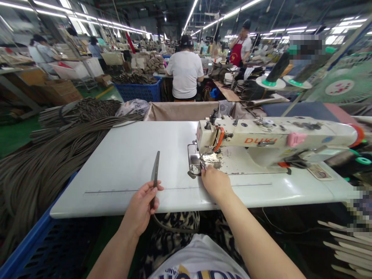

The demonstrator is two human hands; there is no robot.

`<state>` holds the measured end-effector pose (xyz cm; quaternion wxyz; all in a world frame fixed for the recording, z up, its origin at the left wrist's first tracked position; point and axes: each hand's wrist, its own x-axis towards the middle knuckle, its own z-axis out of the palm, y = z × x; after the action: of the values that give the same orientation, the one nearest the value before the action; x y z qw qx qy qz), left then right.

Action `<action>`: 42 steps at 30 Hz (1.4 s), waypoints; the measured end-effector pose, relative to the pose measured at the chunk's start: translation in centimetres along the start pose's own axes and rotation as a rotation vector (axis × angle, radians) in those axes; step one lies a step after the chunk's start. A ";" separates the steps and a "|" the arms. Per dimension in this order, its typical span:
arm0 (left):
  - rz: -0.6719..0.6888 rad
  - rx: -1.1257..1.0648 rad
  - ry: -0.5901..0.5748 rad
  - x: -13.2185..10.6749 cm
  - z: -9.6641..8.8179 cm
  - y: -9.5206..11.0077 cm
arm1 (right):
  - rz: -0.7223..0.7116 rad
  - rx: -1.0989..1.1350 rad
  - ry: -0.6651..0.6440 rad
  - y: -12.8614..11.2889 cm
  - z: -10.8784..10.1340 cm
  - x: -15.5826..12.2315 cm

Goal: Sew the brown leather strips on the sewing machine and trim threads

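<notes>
My left hand (145, 201) pinches a narrow dark grey-brown strap (157, 166) above the front of the white table. The strap's rounded end points up and shows small holes; its tail hangs down over my lap. My right hand (215, 182) is at the needle area of the sewing machine (250, 139), left of the machine's arm. Its fingers are closed together beside the presser foot, and anything between them is hidden. The metal needle plate (195, 159) lies just beyond the fingertips.
A ruler line (116, 191) runs along the white tabletop (110, 162). Long straps (58, 155) heap over a blue crate (58, 232) at left. A fabric-lined bin (183, 110) stands behind the table. Thread cones (276, 69) rise at right. A co-worker in a white shirt (185, 73) sits ahead.
</notes>
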<state>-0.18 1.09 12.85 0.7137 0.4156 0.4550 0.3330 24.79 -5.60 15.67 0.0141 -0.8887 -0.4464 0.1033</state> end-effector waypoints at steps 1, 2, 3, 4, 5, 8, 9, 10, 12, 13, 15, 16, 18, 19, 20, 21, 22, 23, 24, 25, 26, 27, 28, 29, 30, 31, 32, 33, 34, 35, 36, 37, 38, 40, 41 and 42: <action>0.004 0.004 0.001 0.0 0.0 0.0 | 0.001 -0.006 -0.002 -0.2 0.0 0.2; 0.007 0.010 -0.001 0.0 0.0 0.0 | 0.002 -0.011 -0.006 -0.4 0.1 0.5; 0.009 0.015 -0.003 -0.1 -0.1 -0.1 | 0.003 -0.015 -0.010 -0.6 0.1 0.7; 0.010 0.021 -0.005 -0.1 -0.1 -0.1 | 0.001 -0.017 -0.013 -0.8 0.1 1.0; 0.008 0.026 -0.008 -0.1 -0.1 -0.2 | -0.006 -0.018 -0.017 -0.8 0.1 1.3; 0.006 0.041 -0.021 -0.3 -0.1 -0.2 | -0.085 -0.007 -0.030 -0.7 -0.1 1.8; 0.009 0.045 -0.026 -0.3 -0.1 -0.2 | -0.134 0.000 -0.036 -0.5 -0.2 1.8; 0.012 0.050 -0.029 -0.3 0.0 -0.1 | -0.188 0.006 -0.043 -0.3 -0.3 1.7; 0.018 0.064 -0.025 -0.3 0.0 0.0 | -0.286 0.014 -0.055 0.3 -0.4 1.0; 0.020 0.074 -0.021 -0.3 0.0 0.0 | -0.328 0.018 -0.061 0.6 -0.5 0.5; 0.023 0.101 -0.013 -0.2 -0.1 0.0 | -0.400 0.052 -0.081 1.3 -0.5 -0.5; 0.023 0.117 -0.012 -0.2 -0.1 0.0 | -0.437 0.094 -0.092 1.6 -0.5 -1.0; 0.019 0.149 -0.012 -0.2 0.0 -0.1 | -0.511 0.230 -0.102 2.2 -0.4 -2.0; 0.018 0.160 -0.014 -0.2 0.0 -0.2 | -0.541 0.314 -0.101 2.4 -0.4 -2.4; 0.017 0.167 -0.020 -0.3 0.1 -0.2 | -0.566 0.395 -0.096 2.5 -0.4 -2.8; 0.020 0.169 -0.030 -0.3 0.2 -0.3 | -0.582 0.471 -0.090 2.4 -0.4 -3.1; 0.025 0.167 -0.047 -0.5 0.4 -0.4 | -0.588 0.538 -0.085 2.3 -0.4 -3.5; 0.032 0.161 -0.069 -0.6 0.6 -0.5 | -0.585 0.594 -0.081 2.0 -0.4 -3.8; 0.040 0.155 -0.096 -0.7 0.7 -0.6 | -0.577 0.638 -0.078 1.6 -0.3 -4.1; 0.049 0.149 -0.122 -0.8 0.9 -0.6 | -0.569 0.669 -0.076 1.2 -0.2 -4.4; 0.058 0.143 -0.144 -0.9 1.0 -0.6 | -0.562 0.687 -0.075 0.7 -0.1 -4.7; 0.065 0.137 -0.163 -1.0 1.2 -0.7 | -0.560 0.689 -0.071 0.1 0.2 -5.0; 0.071 0.131 -0.179 -1.1 1.3 -0.7 | -0.564 0.677 -0.062 -0.4 0.4 -5.3; 0.074 0.123 -0.193 -1.2 1.4 -0.6 | -0.571 0.654 -0.044 -0.9 0.8 -5.5; 0.075 0.115 -0.205 -1.3 1.4 -0.6 | -0.580 0.624 -0.019 -1.3 1.1 -5.7; 0.074 0.107 -0.216 -1.4 1.5 -0.5 | -0.590 0.590 0.013 -1.7 1.4 -5.9; 0.074 0.098 -0.226 -1.6 1.6 -0.5 | -0.604 0.557 0.046 -2.0 1.7 -6.0; 0.075 0.090 -0.234 -1.7 1.6 -0.4 | -0.620 0.528 0.077 -2.2 1.9 -6.2; 0.075 0.083 -0.241 -1.8 1.7 -0.4 | -0.637 0.505 0.107 -2.5 2.0 -6.3; 0.076 0.077 -0.249 -1.9 1.8 -0.3 | -0.654 0.484 0.135 -2.7 2.1 -6.3; 0.075 0.074 -0.258 -2.0 1.8 -0.3 | -0.670 0.466 0.163 -2.8 2.1 -6.4; 0.075 0.071 -0.266 -2.1 1.9 -0.3 | -0.687 0.447 0.189 -2.9 2.1 -6.4; 0.074 0.069 -0.274 -2.1 2.0 -0.3 | -0.704 0.427 0.215 -3.1 2.0 -6.5; 0.071 0.061 -0.285 -2.2 2.2 -0.5 | -0.738 0.381 0.270 -3.2 2.1 -6.4; 0.069 0.056 -0.287 -2.3 2.3 -0.5 | -0.749 0.361 0.299 -3.3 2.1 -6.4; 0.067 0.054 -0.289 -2.3 2.4 -0.6 | -0.755 0.343 0.330 -3.3 2.3 -6.3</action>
<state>1.23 -1.86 13.73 0.7488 0.4934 0.3420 0.2810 18.04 -8.81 14.94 0.2690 -0.6529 -0.7078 0.0204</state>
